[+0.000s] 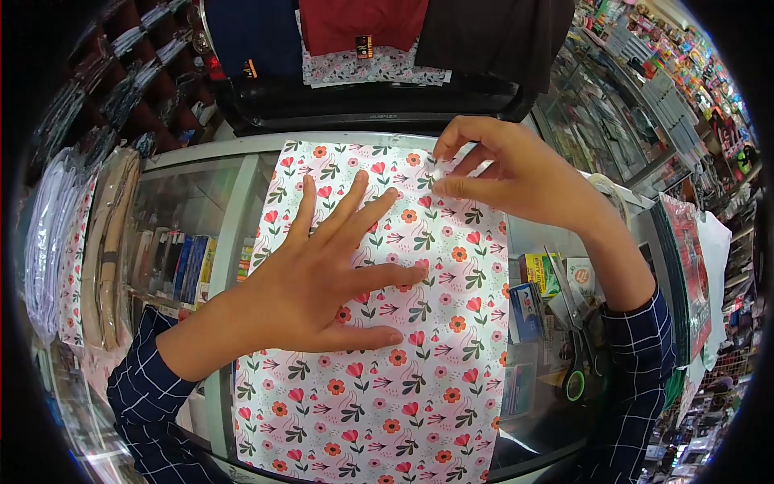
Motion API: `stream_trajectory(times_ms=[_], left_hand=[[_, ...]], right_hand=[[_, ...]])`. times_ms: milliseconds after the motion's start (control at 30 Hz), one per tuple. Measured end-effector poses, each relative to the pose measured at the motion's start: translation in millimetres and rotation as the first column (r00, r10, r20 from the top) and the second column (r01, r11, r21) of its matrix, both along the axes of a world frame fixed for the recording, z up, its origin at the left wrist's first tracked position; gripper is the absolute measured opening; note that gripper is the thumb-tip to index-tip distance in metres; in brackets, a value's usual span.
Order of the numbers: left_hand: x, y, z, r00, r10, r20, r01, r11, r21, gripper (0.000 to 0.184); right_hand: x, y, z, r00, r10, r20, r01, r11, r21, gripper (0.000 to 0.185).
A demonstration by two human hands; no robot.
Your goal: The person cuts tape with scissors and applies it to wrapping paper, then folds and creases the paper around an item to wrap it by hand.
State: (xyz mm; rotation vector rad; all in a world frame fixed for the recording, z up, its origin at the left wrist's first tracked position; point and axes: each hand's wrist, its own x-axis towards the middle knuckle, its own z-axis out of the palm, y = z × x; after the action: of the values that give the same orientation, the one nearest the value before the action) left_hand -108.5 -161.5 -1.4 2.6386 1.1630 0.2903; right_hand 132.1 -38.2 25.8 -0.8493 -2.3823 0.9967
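A sheet of floral wrapping paper (pixel 371 427), white with red and orange flowers and green leaves, lies on the glass counter in front of me. My left hand (pixel 322 278) rests flat on it, fingers spread wide. Near the sheet's upper right edge, my right hand (pixel 500 173) has thumb and forefinger brought together. A small pale, shiny bit shows at those fingertips, too small to name. Scissors (pixel 571 306) with black and green handles lie right of the paper, blades slightly apart.
The glass counter (pixel 234 218) holds boxes and books inside. Folded trousers (pixel 363 24) hang over a black case at the back. Plastic-wrapped clothes (pixel 56 242) stand at the left. A roll of clear tape (pixel 609 194) is partly hidden behind my right wrist.
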Motion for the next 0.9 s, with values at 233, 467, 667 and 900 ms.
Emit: stream_trajectory(times_ms=[233,467,667,900], left_hand=[[-0.4,0.1,-1.1,1.000,0.002,0.004,-0.002,1.000,-0.003,0.055],[0.1,0.4,-3.2,1.000,0.001,-0.029,0.000,1.000,0.026,0.054],[-0.5,0.8,-4.8,1.000,0.001,-0.023,0.000,0.999,0.038,0.054],[-0.9,1.8,-6.5,1.000,0.004,-0.020,-0.004,0.999,0.040,0.054]], right_hand=[[-13.8,-5.3,4.7,0.976,-0.009,0.218,-0.083,0.909,0.409,0.057],[-40.9,11.1,18.5,0.891,-0.064,0.449,-0.129,0.914,0.386,0.057],[-51.6,28.4,23.2,0.816,-0.072,0.574,-0.177,0.914,0.365,0.055],[-64.9,31.4,35.5,0.723,-0.040,0.690,-0.140,0.969,0.202,0.050]])
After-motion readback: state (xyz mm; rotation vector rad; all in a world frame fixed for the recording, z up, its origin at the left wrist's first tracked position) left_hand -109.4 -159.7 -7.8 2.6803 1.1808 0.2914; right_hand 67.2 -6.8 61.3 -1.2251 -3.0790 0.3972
